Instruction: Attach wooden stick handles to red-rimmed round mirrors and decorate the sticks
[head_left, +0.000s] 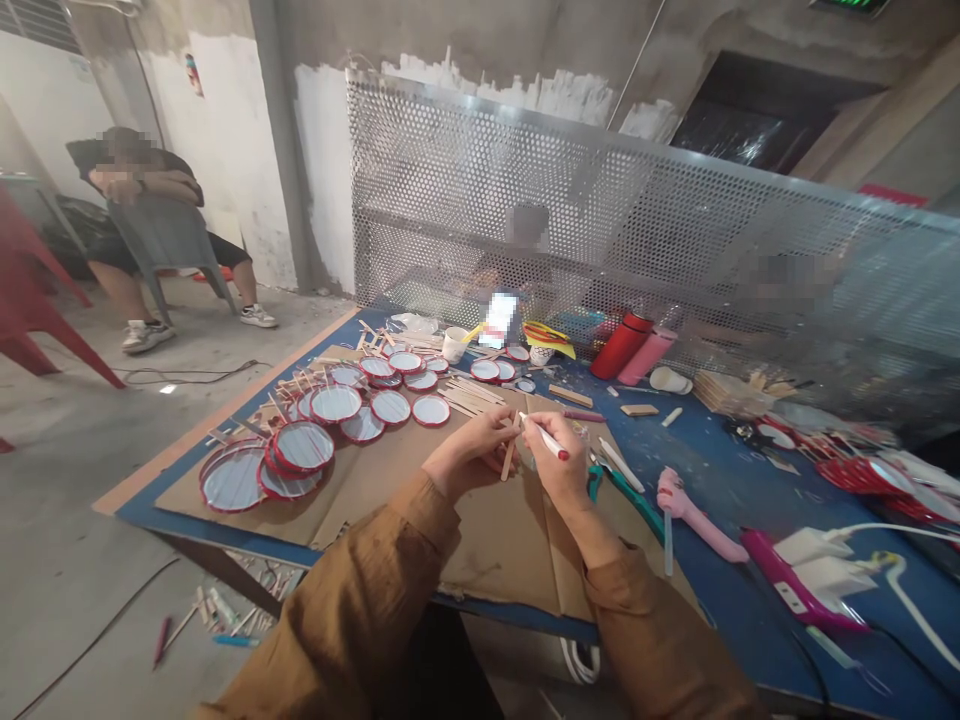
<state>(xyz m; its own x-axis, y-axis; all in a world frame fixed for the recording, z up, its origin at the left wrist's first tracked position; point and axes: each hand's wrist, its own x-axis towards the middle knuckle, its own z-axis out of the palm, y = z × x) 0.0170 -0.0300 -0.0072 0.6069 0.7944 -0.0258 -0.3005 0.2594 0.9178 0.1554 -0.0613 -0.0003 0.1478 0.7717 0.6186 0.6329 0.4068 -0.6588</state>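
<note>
From left to right, we see red-rimmed discs (302,447) on cardboard (495,560); the left hand (480,450), pinching a wooden stick (508,463) above that cardboard; the right hand (562,470), closed around a red-ended white pen (547,439); and a pink glue gun (701,522).

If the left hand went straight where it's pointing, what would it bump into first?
Probably the right hand, which holds a white marker, though depth is hard to tell.

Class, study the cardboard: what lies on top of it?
Visible on the cardboard are red-rimmed discs and flat wooden sticks. Overlapping discs hide parts of one another; the cardboard beneath them cannot be seen.
</note>
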